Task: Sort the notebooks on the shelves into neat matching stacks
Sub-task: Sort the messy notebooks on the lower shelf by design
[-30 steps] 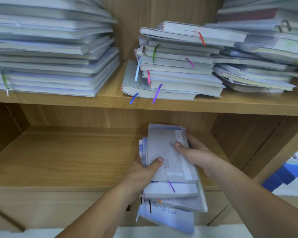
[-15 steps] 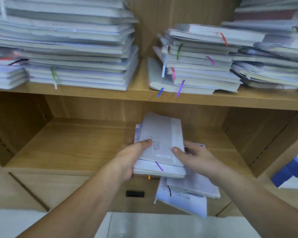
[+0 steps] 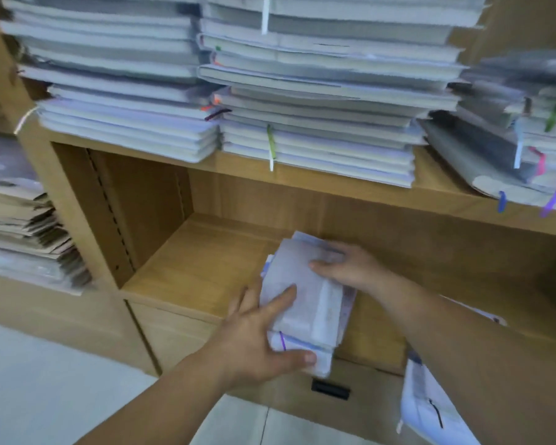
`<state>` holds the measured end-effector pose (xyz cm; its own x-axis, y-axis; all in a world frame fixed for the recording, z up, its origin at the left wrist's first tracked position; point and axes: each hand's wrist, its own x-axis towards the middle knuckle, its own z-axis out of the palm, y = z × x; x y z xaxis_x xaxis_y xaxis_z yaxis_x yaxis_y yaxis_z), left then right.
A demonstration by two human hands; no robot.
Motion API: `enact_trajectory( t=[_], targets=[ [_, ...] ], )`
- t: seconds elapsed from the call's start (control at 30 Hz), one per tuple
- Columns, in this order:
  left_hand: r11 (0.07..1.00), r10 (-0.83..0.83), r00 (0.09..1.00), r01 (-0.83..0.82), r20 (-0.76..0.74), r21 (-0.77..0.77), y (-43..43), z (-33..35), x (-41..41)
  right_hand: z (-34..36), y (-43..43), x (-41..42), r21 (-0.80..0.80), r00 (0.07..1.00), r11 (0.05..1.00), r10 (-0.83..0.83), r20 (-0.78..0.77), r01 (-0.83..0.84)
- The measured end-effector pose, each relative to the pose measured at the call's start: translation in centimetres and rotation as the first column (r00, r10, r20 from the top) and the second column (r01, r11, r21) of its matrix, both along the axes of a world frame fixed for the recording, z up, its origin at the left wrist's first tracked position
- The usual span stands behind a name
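A: What is the biggest thing here?

B: The wooden shelf unit. On its upper shelf lie three tall stacks of pale notebooks: the left stack, the middle stack just beside it, and a more untidy right stack with coloured ribbons hanging from it.

A: And where is the stack the person handles?

B: The small stack of notebooks lies on the lower shelf, near the front edge, and its near end comes out a little over this edge. Both hands touch it.

A: How is each grip?

B: The left grip is spread. Its straight fingers lie on the top cover and along the left side, and the thumb presses against the near end. The right grip rests on the far right part of the small stack, with the thumb flat on the top cover. Its fingers are blurred, so I cannot tell if they curl round the edge.

A: Anything smaller?

B: One loose notebook shows at the lower right, under the right forearm. A green ribbon hangs from the middle stack, and a thin purple ribbon comes out of the small stack beside the left thumb.
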<state>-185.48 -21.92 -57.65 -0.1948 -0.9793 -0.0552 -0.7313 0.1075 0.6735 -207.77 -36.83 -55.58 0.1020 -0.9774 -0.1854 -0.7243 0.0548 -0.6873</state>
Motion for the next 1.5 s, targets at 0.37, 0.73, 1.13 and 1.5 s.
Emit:
enact_trajectory(
  t=[0.37,0.73,1.13,1.5],
  targets=[
    [0.996,-0.028,0.955,0.05,0.294,-0.068,-1.2,-0.5,1.5,0.9,-2.0,0.3,0.178,0.995,0.984,0.011,0.099,-0.028],
    [0.991,-0.127,0.806,0.079,0.579,0.108,-0.3,3.5,-1.0,2.3,2.7,0.1,-0.042,0.99,0.994,-0.094,0.102,0.098],
    [0.949,-0.084,0.983,0.129,-0.165,0.286,3.2,-1.0,-19.3,-3.1,17.9,-20.3,0.096,0.756,0.792,-0.529,-0.384,0.603],
    [0.937,0.062,0.907,0.091,-0.416,0.337,3.2,1.6,-22.0,-2.1,21.4,-19.3,0.345,0.605,0.683,-0.73,0.318,0.644]
  ],
)
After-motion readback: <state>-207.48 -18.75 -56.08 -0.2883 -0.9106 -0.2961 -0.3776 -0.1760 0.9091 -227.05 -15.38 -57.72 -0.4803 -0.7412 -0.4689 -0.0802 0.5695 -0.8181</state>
